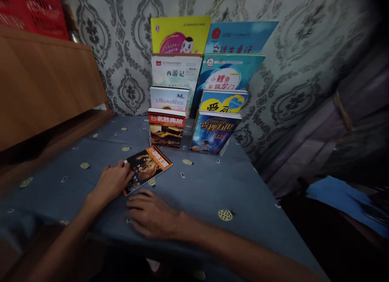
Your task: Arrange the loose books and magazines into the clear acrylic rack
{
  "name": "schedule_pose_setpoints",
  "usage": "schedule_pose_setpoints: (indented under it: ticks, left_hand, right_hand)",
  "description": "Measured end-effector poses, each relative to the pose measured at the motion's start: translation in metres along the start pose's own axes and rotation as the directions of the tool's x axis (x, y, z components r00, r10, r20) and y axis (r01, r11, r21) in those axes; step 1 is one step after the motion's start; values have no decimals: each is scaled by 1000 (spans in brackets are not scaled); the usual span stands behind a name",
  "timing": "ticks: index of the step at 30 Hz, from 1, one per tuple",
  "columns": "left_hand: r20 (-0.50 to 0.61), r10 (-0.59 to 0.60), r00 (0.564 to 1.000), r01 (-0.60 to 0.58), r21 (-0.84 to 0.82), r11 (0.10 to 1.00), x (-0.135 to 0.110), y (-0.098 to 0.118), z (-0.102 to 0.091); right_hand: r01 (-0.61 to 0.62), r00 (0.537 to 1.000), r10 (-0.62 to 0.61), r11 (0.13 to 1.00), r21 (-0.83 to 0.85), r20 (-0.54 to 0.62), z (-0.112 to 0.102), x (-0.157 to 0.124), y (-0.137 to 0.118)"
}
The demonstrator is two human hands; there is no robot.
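Note:
A book (145, 168) with a lion on its dark cover and an orange title band lies at an angle on the table. My left hand (114, 180) rests along its left edge, fingertips and thumb touching the cover; I see no firm grip. Just in front of the book's near corner, my right hand (152, 215) lies palm down on the cloth, fingers slightly bent and apart, holding nothing. Behind the book, a red-topped book (166, 130) and a blue book (214, 132) stand upright at the front of two stepped columns of books.
More books rise behind, among them a yellow one (170, 30) and a light blue one (243, 33), near the patterned wall (130, 87). A wooden cabinet (45, 87) with a red basket (33, 12) borders the left. The grey-blue tablecloth (194, 197) ends at right beside a curtain (316, 128).

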State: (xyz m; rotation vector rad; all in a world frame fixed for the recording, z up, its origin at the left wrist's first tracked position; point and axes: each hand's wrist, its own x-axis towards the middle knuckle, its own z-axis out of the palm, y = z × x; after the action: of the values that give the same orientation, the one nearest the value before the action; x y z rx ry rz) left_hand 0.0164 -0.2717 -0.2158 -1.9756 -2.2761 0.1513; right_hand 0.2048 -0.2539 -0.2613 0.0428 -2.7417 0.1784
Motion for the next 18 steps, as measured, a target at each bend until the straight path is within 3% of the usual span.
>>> schedule_pose_setpoints:
  ticks: [3, 5, 9, 11, 12, 18]
  left_hand:
    - [-65, 137, 988, -140, -45, 989, 8, 19, 2]
    - [-122, 242, 963, -251, -71, 965, 16, 32, 5]
    - [-182, 359, 915, -374, -51, 926, 38, 56, 12]
    - [-177, 356, 917, -365, -18, 931, 49, 67, 14]
    - [-173, 355, 919, -361, -1, 933, 54, 71, 15]
    - [-161, 401, 902, -399, 48, 916, 64, 77, 16]
  right_hand:
    - [-105, 984, 106, 994, 16, -144, -5, -16, 31]
    - [-219, 947, 219, 975, 26, -237, -11, -30, 55]
    - [-521, 783, 505, 851, 61, -364, -17, -55, 98]
    - [-623, 701, 614, 775, 106, -362, -16, -62, 111]
    - [-646, 684, 646, 752, 129, -340, -15, -64, 115]
    - [-588, 751, 619, 786, 194, -231, -13, -62, 110]
